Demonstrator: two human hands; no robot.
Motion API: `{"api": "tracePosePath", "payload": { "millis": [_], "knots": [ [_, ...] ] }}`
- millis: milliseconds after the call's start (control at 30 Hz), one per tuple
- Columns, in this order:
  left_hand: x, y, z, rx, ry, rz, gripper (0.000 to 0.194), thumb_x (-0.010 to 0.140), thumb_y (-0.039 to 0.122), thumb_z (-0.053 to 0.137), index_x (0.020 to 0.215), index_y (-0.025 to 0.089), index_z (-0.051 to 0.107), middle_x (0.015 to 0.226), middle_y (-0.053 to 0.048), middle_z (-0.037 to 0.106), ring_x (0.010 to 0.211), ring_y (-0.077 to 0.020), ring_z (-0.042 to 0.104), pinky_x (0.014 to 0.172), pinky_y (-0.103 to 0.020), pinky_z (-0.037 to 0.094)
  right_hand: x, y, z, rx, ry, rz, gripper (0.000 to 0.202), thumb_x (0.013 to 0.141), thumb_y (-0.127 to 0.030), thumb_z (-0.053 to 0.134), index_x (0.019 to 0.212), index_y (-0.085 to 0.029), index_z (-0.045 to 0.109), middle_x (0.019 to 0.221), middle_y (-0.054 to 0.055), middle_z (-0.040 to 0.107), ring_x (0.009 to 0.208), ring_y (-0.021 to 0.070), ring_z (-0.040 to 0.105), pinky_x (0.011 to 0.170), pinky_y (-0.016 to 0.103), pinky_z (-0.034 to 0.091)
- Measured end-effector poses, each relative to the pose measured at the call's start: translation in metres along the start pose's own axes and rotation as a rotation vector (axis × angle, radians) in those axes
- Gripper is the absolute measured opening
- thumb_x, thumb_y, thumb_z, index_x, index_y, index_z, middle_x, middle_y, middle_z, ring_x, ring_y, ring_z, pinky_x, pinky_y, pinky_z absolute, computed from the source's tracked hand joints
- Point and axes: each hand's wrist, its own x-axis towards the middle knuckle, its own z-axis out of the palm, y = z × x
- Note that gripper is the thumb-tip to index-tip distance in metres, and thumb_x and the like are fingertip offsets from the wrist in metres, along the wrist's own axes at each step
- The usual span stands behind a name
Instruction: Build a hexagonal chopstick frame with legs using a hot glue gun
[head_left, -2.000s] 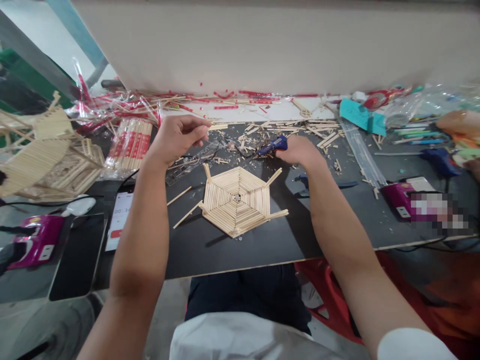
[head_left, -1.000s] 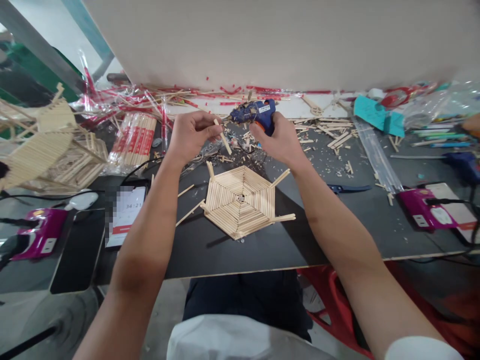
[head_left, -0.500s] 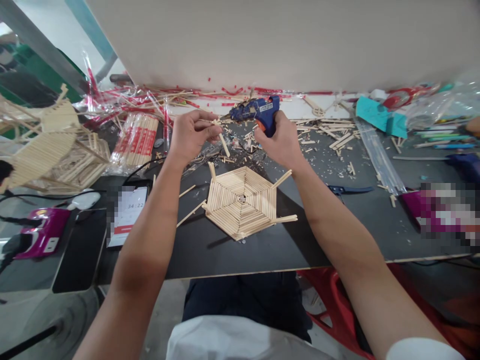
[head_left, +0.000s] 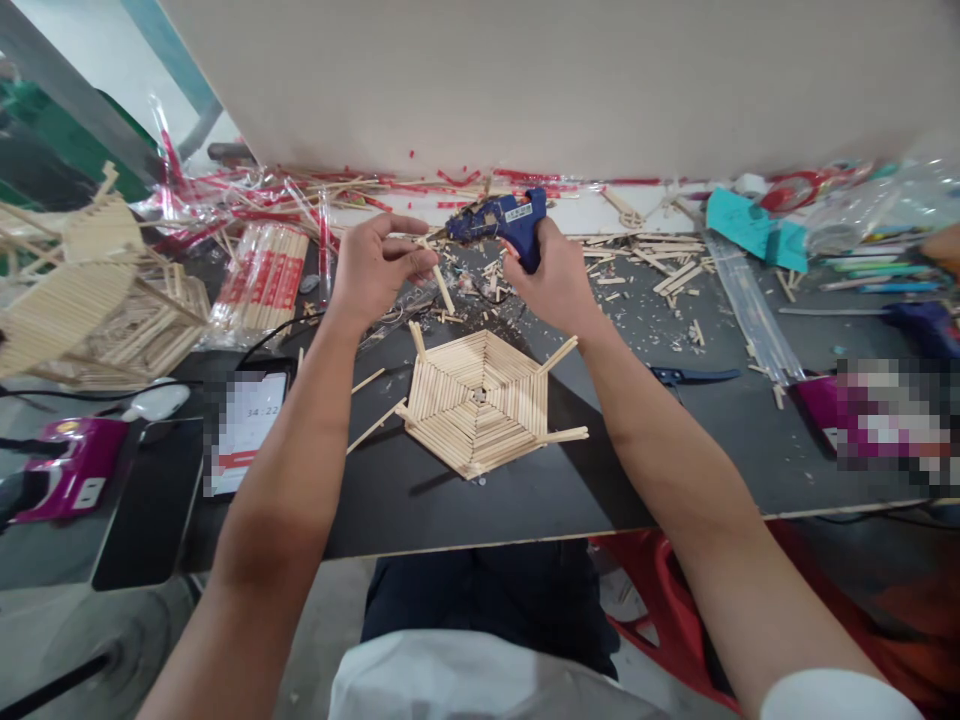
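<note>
A short wooden stick piece [head_left: 444, 287] is pinched between the thumb and fingers of my left hand [head_left: 381, 266]. My right hand [head_left: 553, 275] grips a blue glue gun [head_left: 491, 219], its nozzle pointing left at the upper end of the stick. Nearer to me on the dark table [head_left: 450, 520], a hexagonal panel of wooden sticks [head_left: 480, 405] lies flat. Paired sticks stand up or jut out at several of its corners. Two loose sticks [head_left: 375, 425] lie left of the panel, beside my left forearm.
Wrapped stick bundles [head_left: 262, 275] and a larger stick structure [head_left: 90, 290] are at the left. A phone [head_left: 247, 430] shows a timer. Cut stick scraps [head_left: 679, 280], blue-handled pliers [head_left: 694, 376] and a second glue gun [head_left: 919, 325] lie at the right.
The whole view has shifted slightly, so most things appear a little further left. The glue gun's nozzle is slightly closer to the stick's upper end. Both hands keep their holds.
</note>
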Motion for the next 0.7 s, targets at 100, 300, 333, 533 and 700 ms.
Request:
{"api": "tracePosePath", "payload": {
  "millis": [100,300,333,533,700],
  "knots": [
    [0.001,-0.0027,-0.0012,0.022,-0.01,0.008,0.025,0.076,0.015,0.084,0.095,0.022,0.07,0.074,-0.002,0.076,0.064,-0.0162,0.071,0.064,-0.029,0.06,0.0003,0.0019,0.0008,0.005,0.001,-0.009,0.047,0.103,-0.049,0.044,0.14,-0.022,0.055,0.107,0.014,0.073,0.091,0.0303,0.07,0.085,0.044,0.055],
    [0.0019,-0.0052,-0.0031,0.031,-0.022,0.005,0.024,0.079,0.019,0.085,0.096,0.022,0.069,0.077,-0.003,0.077,0.067,-0.0171,0.073,0.066,-0.03,0.061,0.0007,0.0032,0.0,0.02,0.004,-0.001,0.045,0.101,-0.047,0.05,0.139,-0.022,0.056,0.105,0.014,0.074,0.091,0.0322,0.07,0.085,0.046,0.055],
    [0.0019,-0.0052,-0.0033,0.031,-0.017,0.006,0.024,0.079,0.02,0.086,0.096,0.022,0.069,0.077,-0.003,0.077,0.066,-0.017,0.072,0.066,-0.03,0.061,0.0008,0.0032,-0.0002,0.025,0.001,-0.002,0.046,0.101,-0.047,0.049,0.139,-0.022,0.056,0.106,0.014,0.074,0.092,0.0321,0.071,0.085,0.045,0.055],
    [0.0022,-0.0045,-0.0039,0.017,-0.004,0.009,0.023,0.078,0.022,0.088,0.092,0.022,0.069,0.074,-0.001,0.076,0.065,-0.0156,0.072,0.065,-0.029,0.062,0.0021,0.0054,0.0008,0.048,0.012,-0.017,0.047,0.101,-0.045,0.049,0.14,-0.021,0.057,0.105,0.014,0.075,0.093,0.0313,0.071,0.086,0.045,0.056],
    [0.0023,-0.0053,-0.0023,-0.014,0.035,-0.011,0.021,0.077,0.016,0.086,0.085,0.021,0.067,0.076,-0.001,0.077,0.066,-0.0149,0.074,0.066,-0.027,0.063,0.0019,0.0066,0.0013,0.053,0.012,-0.023,0.045,0.1,-0.043,0.05,0.139,-0.022,0.057,0.104,0.013,0.075,0.094,0.0316,0.071,0.087,0.046,0.056]
  ]
}}
